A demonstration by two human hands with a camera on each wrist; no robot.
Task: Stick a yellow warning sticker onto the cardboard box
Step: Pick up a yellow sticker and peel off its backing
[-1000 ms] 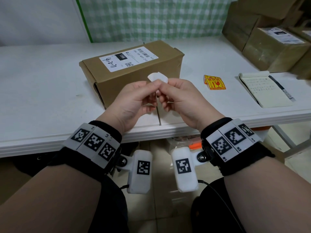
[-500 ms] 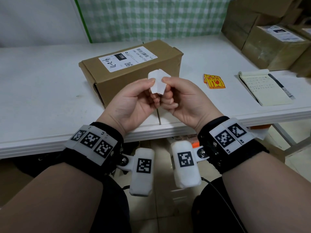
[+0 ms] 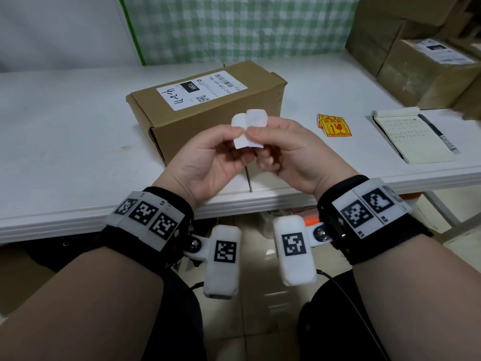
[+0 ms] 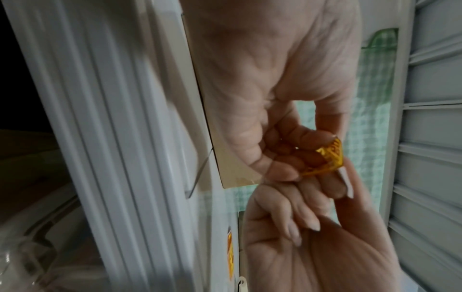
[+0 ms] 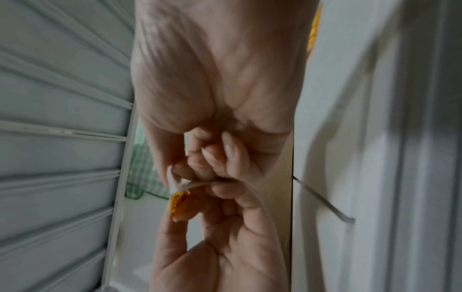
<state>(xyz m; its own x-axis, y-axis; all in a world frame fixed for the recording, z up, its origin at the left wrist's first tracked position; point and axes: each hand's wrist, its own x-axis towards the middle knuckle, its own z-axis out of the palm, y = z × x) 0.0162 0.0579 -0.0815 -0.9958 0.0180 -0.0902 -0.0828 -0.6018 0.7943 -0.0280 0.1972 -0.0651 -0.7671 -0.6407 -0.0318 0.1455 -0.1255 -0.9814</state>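
Note:
A brown cardboard box (image 3: 208,110) with a white shipping label lies on the white table, just beyond my hands. Both hands meet in front of it and pinch one small sticker (image 3: 248,130), whose white backing faces me. My left hand (image 3: 208,157) pinches its left edge, my right hand (image 3: 283,149) its right edge. The wrist views show the sticker's yellow printed face (image 4: 330,156) (image 5: 178,203) curling away from the white backing between the fingertips. A small pile of yellow warning stickers (image 3: 334,125) lies on the table to the right of the box.
An open notepad (image 3: 408,136) with a pen along its right side lies at the table's right end. Several taped cardboard boxes (image 3: 421,63) are stacked at the back right. The table's front edge (image 3: 78,225) runs just under my wrists.
The hands have turned the sticker and worked at its edge. More of the white backing now shows, and its two layers have begun to part between the thumbs.

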